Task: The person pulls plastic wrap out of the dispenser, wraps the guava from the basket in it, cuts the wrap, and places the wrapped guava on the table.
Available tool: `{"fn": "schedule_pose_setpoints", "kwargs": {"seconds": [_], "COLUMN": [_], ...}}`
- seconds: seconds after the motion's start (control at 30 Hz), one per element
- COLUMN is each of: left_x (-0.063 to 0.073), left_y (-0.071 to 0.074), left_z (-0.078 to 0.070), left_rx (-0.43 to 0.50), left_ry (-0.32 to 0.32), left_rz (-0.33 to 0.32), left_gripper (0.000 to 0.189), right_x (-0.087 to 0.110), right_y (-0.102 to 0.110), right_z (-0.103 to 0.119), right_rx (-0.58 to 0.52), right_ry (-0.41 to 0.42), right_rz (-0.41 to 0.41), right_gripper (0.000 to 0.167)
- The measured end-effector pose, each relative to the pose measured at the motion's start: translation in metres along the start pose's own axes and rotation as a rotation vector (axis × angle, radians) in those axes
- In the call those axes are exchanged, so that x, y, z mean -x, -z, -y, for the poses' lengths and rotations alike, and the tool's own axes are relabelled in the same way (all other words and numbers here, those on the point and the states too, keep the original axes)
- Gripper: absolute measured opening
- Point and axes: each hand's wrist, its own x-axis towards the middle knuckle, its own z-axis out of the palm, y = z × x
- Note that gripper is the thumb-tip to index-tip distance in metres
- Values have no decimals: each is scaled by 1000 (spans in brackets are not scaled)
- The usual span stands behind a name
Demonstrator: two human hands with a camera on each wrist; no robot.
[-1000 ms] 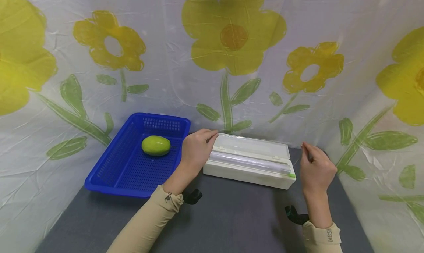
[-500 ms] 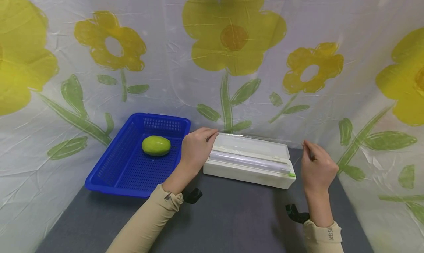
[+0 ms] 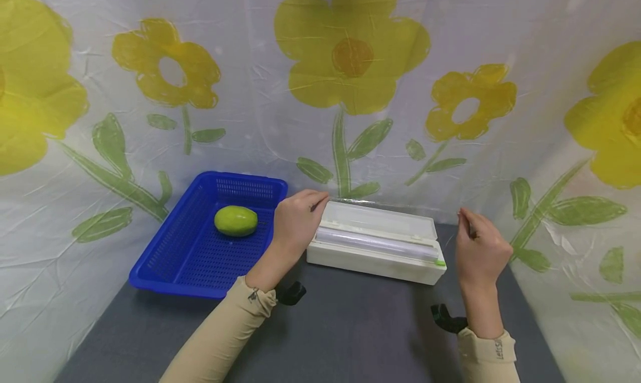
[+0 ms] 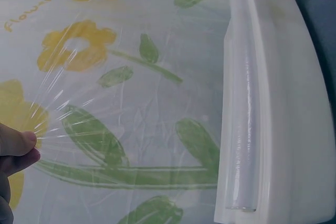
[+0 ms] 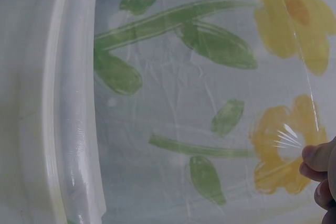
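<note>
Left hand (image 3: 297, 224): fingertips closed, pinching clear film (image 4: 58, 119). Right hand (image 3: 481, 249): same, other corner. Film stretched between them and the white box (image 3: 370, 267); lid (image 3: 383, 219) up, clear roll (image 3: 375, 244) inside. Blue basket (image 3: 175, 290), left of box, holds one green fruit (image 3: 236, 221).

Green fruit (image 3: 236, 221) in blue basket (image 3: 207, 266) near flower-patterned sheet (image 3: 250, 121)

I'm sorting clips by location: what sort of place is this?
Probably a curtained-off tabletop work booth: flower-printed sheeting hangs behind and beside a dark gray tabletop, which bears a blue plastic basket and a white cling-film dispenser.
</note>
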Motion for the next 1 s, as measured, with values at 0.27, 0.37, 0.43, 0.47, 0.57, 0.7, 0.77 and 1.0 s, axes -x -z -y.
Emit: {"fn": "schedule_pose_setpoints", "kwargs": {"seconds": [0.27, 0.37, 0.43, 0.47, 0.57, 0.7, 0.77, 1.0], "left_x": [-2, -3, -3, -3, -5, -6, -6, -8], "left_y": [2, 2, 2, 3, 4, 5, 5, 7], "left_z": [-2, -2, -3, -3, -4, -5, -6, -8], "left_rx": [-23, -21, -13, -10, -1, 4, 3, 4], "left_ry": [-1, -10, -15, -18, -22, -17, -13, -13], "left_rz": [1, -8, -14, -16, -20, -20, -16, -16], "left_gripper": [11, 12, 12, 12, 12, 12, 12, 13], "right_x": [-3, -5, -6, -6, -7, -8, -9, -12], "right_y": [0, 0, 0, 0, 1, 1, 1, 2], "right_z": [0, 1, 1, 1, 1, 2, 2, 3], "right_rx": [-6, -11, -14, -14, -13, -7, -1, -28], "right_ry": [-7, -6, -7, -9, -14, -15, -12, -21], "right_rz": [-8, -10, -10, -10, -7, -1, 2, -10], "right_gripper": [12, 13, 13, 13, 14, 16, 17, 16]}}
